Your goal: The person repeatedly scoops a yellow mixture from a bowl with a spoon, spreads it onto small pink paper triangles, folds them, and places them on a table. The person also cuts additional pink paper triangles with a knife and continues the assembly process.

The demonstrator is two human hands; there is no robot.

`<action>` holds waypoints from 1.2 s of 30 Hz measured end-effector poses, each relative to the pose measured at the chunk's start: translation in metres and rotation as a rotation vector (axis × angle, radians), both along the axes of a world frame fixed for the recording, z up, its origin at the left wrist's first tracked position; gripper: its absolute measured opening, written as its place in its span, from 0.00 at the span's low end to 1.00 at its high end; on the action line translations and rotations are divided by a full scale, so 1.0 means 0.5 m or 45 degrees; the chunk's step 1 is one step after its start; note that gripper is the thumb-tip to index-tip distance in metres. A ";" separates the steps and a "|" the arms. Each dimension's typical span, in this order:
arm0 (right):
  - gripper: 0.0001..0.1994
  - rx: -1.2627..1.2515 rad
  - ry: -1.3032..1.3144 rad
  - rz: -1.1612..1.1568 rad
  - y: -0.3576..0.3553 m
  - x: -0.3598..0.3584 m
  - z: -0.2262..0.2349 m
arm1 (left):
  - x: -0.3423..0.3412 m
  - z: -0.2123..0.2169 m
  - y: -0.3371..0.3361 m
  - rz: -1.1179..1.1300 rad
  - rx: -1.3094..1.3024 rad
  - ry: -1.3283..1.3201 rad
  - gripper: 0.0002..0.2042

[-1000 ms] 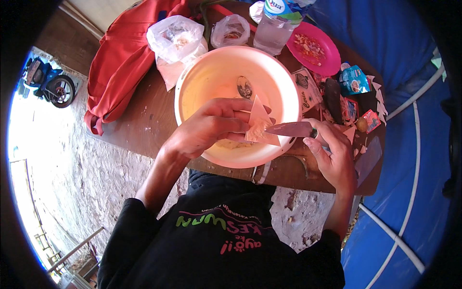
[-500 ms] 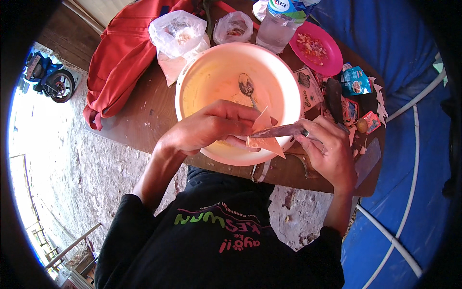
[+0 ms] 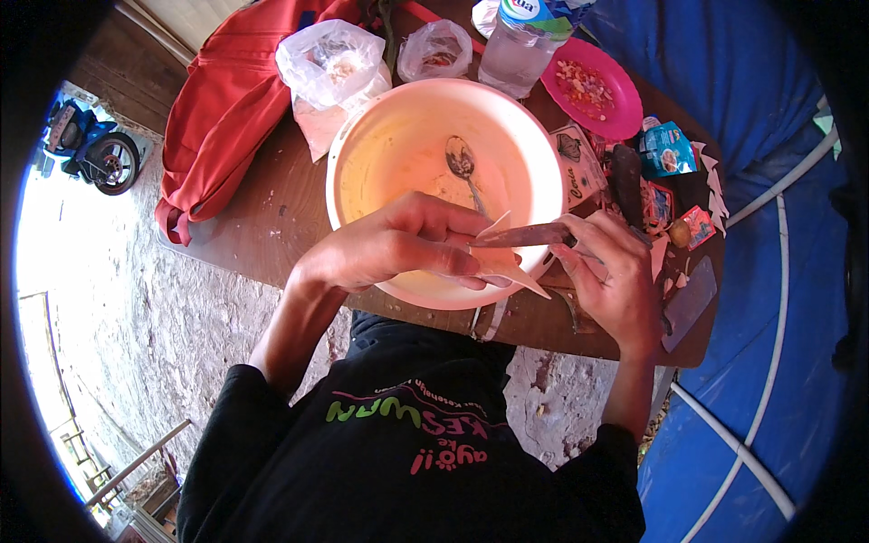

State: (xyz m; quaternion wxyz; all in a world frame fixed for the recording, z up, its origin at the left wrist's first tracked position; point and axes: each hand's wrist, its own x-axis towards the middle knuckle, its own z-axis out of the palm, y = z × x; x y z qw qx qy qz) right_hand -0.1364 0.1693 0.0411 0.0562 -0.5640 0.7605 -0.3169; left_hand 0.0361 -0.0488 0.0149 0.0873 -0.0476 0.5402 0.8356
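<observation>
Over the near side of a large white basin (image 3: pixel 355 118), my left hand (image 3: pixel 407 242) grips a thin, pale sheet with pointed corners (image 3: pixel 511 270); I cannot tell its material. The sheet is bent, with one tip standing up between the fingers and another pointing right. My right hand (image 3: pixel 615 276) is closed around the handle of a knife (image 3: pixel 525 237). Its dark, stained blade points left and lies across the sheet, close to my left fingers. Inside the basin a metal spoon (image 3: pixel 462 161) leans on the bottom, and yellowish smears mark the wall.
Behind the basin stand clear plastic bags (image 3: pixel 330 63) and a water bottle (image 3: pixel 520 54). A pink plate (image 3: pixel 615 104) of chopped bits lies back right. Packets (image 3: pixel 668 149) and pale scraps crowd the table's right side. A red bag (image 3: pixel 226 109) lies left; a blue tarp (image 3: pixel 724 81) hangs right.
The sheet has tilted and folded flatter in my left hand. The knife has shifted slightly up, its blade now more level over the sheet.
</observation>
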 end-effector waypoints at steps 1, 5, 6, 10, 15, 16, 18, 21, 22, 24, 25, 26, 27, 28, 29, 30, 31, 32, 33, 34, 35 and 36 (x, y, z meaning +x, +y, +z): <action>0.12 0.006 -0.017 -0.004 0.000 0.001 0.000 | 0.002 0.005 0.001 -0.007 -0.044 0.033 0.23; 0.12 0.010 -0.030 -0.032 0.002 0.003 -0.003 | 0.003 0.026 0.012 -0.015 -0.140 0.060 0.28; 0.12 0.006 -0.049 -0.038 0.002 0.003 -0.005 | 0.003 0.030 0.014 -0.013 -0.210 0.105 0.31; 0.13 -0.039 -0.135 -0.067 0.000 0.004 -0.017 | 0.001 0.030 0.032 0.125 -0.402 0.106 0.35; 0.14 -0.062 -0.278 -0.066 -0.003 0.006 -0.024 | 0.007 0.027 0.041 0.201 -0.522 0.075 0.33; 0.14 -0.051 -0.318 -0.075 -0.003 0.007 -0.024 | 0.008 0.028 0.041 0.211 -0.502 0.093 0.32; 0.15 -0.024 -0.365 -0.079 -0.003 0.011 -0.023 | 0.010 0.026 0.044 0.245 -0.512 0.105 0.32; 0.16 0.005 -0.406 -0.124 -0.003 0.018 -0.020 | 0.009 0.020 0.046 0.270 -0.549 0.129 0.31; 0.16 0.012 -0.414 -0.144 -0.003 0.020 -0.019 | 0.010 0.017 0.046 0.275 -0.570 0.147 0.30; 0.16 0.039 -0.399 -0.139 -0.005 0.022 -0.018 | 0.012 0.011 0.044 0.285 -0.741 0.161 0.27; 0.17 0.045 -0.406 -0.148 -0.006 0.022 -0.017 | 0.013 0.007 0.043 0.289 -0.829 0.173 0.26; 0.17 0.042 -0.411 -0.147 -0.006 0.023 -0.016 | 0.011 0.003 0.044 0.325 -0.801 0.218 0.25; 0.18 0.031 -0.430 -0.157 -0.006 0.023 -0.016 | 0.007 -0.002 0.046 0.360 -0.774 0.263 0.25; 0.18 0.027 -0.456 -0.168 -0.006 0.024 -0.016 | 0.006 -0.005 0.045 0.363 -0.720 0.231 0.24; 0.18 0.019 -0.438 -0.166 -0.005 0.024 -0.016 | 0.008 -0.005 0.043 0.342 -0.715 0.231 0.24; 0.17 0.018 -0.426 -0.163 -0.004 0.025 -0.016 | 0.009 -0.005 0.040 0.290 -0.684 0.154 0.24; 0.16 0.016 -0.413 -0.151 -0.002 0.025 -0.016 | 0.010 -0.005 0.039 0.239 -0.652 0.076 0.25; 0.17 0.039 -0.408 -0.178 -0.001 0.025 -0.017 | 0.010 -0.005 0.039 0.234 -0.601 0.058 0.24; 0.17 0.061 -0.401 -0.197 0.001 0.024 -0.018 | 0.009 -0.005 0.039 0.229 -0.551 0.040 0.24; 0.17 0.084 -0.394 -0.216 0.002 0.023 -0.019 | 0.008 -0.004 0.040 0.226 -0.515 0.014 0.24; 0.18 0.089 -0.421 -0.243 0.003 0.022 -0.021 | 0.008 -0.004 0.041 0.237 -0.385 0.038 0.24; 0.18 0.094 -0.447 -0.270 0.003 0.021 -0.023 | 0.007 -0.004 0.042 0.250 -0.270 0.055 0.23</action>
